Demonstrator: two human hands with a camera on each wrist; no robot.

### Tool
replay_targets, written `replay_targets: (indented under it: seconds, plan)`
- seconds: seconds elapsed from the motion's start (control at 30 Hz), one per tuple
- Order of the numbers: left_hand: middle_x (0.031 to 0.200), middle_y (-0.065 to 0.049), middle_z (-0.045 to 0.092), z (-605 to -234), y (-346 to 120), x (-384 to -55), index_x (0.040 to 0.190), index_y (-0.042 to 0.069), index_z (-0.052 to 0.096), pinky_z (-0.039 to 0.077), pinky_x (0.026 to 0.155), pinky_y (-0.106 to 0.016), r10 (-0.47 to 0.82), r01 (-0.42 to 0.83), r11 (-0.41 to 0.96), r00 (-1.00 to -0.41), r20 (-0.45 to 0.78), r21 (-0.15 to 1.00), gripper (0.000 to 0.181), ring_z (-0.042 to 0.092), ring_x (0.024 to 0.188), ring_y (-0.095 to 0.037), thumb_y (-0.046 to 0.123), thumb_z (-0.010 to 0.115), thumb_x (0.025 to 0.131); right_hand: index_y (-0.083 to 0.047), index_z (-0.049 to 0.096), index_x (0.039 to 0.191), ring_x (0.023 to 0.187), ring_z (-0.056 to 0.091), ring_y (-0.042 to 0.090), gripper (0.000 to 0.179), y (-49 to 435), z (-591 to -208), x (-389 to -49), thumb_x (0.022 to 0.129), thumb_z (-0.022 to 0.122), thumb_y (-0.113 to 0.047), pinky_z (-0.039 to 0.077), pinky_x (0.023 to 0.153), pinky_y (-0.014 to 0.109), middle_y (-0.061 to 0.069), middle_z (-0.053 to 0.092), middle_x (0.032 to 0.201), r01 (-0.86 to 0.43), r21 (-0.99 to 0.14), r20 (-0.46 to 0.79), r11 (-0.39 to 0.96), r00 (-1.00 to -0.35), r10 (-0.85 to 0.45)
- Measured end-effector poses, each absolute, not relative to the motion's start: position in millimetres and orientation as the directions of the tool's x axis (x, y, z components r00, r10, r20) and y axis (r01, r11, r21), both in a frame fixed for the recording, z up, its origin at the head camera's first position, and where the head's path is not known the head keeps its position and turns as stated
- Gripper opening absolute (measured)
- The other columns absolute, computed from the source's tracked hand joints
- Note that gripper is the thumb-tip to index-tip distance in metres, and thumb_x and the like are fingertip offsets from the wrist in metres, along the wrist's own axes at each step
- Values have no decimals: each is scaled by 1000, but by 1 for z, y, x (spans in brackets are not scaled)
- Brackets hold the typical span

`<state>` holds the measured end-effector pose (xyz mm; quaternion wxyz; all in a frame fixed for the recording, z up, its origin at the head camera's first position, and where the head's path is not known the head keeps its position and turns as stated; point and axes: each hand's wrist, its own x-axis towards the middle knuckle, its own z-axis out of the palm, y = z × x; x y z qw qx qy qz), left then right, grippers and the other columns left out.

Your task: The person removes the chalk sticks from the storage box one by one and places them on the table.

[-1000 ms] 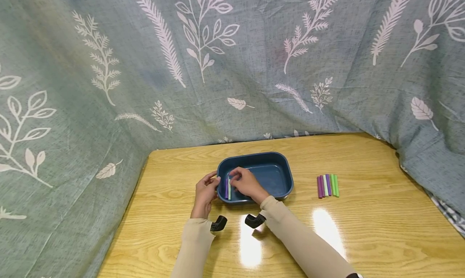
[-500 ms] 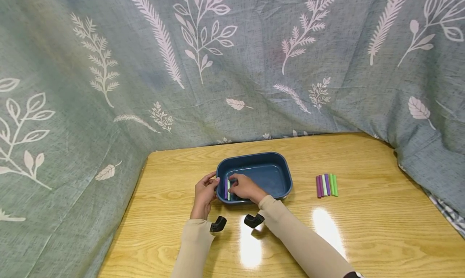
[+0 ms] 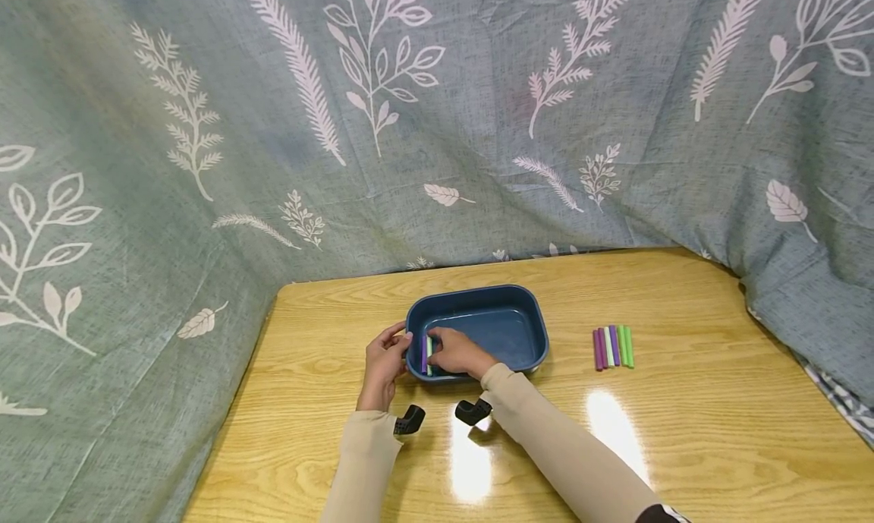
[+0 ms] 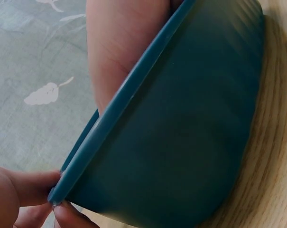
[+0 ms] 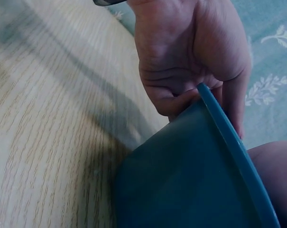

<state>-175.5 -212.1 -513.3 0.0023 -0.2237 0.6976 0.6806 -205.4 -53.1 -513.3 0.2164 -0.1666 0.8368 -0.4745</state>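
A deep blue plastic basin (image 3: 478, 291) sits on the wooden table. At its left end my left hand (image 3: 384, 362) grips the rim, thumb on top and fingers outside, as the left wrist view shows with the fingers (image 4: 36, 187) around the edge. A purple stick (image 3: 424, 354) and a pale green stick (image 3: 429, 348) lie side by side inside, near the left wall. My right hand (image 3: 459, 351) reaches into the basin and pinches the pale green stick between thumb and fingers. In the right wrist view the basin wall (image 5: 181, 175) hides most of this hand.
To the right of the basin, a row of several purple, white and green sticks (image 3: 614, 347) lies on the wooden table (image 3: 710, 401). A leaf-patterned curtain (image 3: 478, 128) hangs behind and along both sides. Black wrist mounts (image 3: 473, 411) stick out from the sleeves.
My right hand has lowered into the basin and shifted left, its thumb and fingers coming onto the pale green stick. My left hand keeps its grip on the rim.
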Motion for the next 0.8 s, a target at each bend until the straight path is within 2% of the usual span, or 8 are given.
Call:
replay_targets:
  seconds: [0.07,0.33,0.6,0.8]
  plan:
    - [97,-3,59,-513,-212,-176,137,5,68,47,52,-20,-311,-315,-24,-899,-307,949,33,60,72,-12,11,67,105,6,53,149,74,53,15,57,-53,-513,-206,96,73,-4,41,65,26,5,61,85,-83,-858,-203,506,-852,-484]
    - [95,-1,59,-512,-211,-175,138,3,67,46,52,-20,-306,-306,-34,-903,-301,951,35,58,68,-10,11,68,105,3,67,126,66,50,14,33,-53,-514,-204,94,75,-1,38,60,25,3,56,77,-147,-821,-163,552,-866,-473]
    - [96,-2,59,-513,-211,-175,138,4,68,47,52,-20,-313,-307,-29,-901,-300,951,34,60,72,-13,10,67,104,0,65,118,69,52,16,30,-51,-514,-202,92,79,-2,41,63,28,4,58,80,-134,-821,-164,555,-876,-454]
    - [95,-2,59,-513,-211,-175,138,3,67,47,51,-21,-311,-301,-33,-903,-296,953,34,59,71,-13,10,67,104,-1,60,113,74,54,18,31,-49,-513,-201,89,79,4,44,67,30,7,60,84,-129,-843,-143,523,-882,-449]
